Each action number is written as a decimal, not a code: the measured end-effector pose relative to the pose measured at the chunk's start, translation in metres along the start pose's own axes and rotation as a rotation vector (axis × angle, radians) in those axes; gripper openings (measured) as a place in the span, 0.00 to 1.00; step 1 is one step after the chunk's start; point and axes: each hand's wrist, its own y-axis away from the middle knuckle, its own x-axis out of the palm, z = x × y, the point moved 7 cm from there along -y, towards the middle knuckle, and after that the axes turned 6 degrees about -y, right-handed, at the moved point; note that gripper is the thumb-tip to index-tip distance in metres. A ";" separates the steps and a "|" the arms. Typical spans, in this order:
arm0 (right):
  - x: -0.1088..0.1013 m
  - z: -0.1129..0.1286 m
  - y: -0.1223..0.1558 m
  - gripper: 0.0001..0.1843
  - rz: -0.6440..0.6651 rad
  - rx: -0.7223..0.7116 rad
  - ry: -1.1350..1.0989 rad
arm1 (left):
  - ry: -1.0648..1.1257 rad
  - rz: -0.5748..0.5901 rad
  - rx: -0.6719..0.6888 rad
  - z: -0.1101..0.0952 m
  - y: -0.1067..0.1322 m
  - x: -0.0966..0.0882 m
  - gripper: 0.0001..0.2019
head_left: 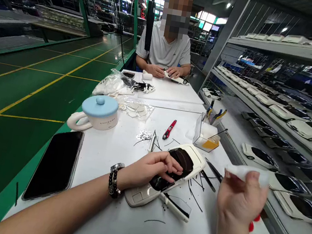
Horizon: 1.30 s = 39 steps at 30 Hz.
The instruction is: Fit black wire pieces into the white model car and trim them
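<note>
Handling a white model car
Open left hand is lying across its dark windows; right hand is pinching a white cloth.

Only "CHUKAMA" in small capitals, on the white mug with the pale blue lid; nothing else legible.

The left hand is laid across a white model car body on the white desk, with thin black strips scattered around it. A white cloth is pinched by the right hand above the desk's right edge.
</note>
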 end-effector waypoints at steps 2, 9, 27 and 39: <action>0.028 -0.006 -0.015 0.17 0.177 -0.042 0.173 | -0.012 -0.004 0.000 -0.001 0.001 0.000 0.04; 0.118 -0.108 -0.037 0.16 0.772 0.047 0.911 | -0.043 -0.024 -0.013 0.002 0.002 0.001 0.05; 0.093 -0.058 -0.024 0.12 0.918 -0.120 1.158 | -0.305 0.096 -0.201 -0.016 0.012 0.013 0.06; -0.033 -0.030 -0.011 0.14 1.271 -0.240 1.349 | -0.390 0.038 -0.305 -0.013 0.014 0.012 0.18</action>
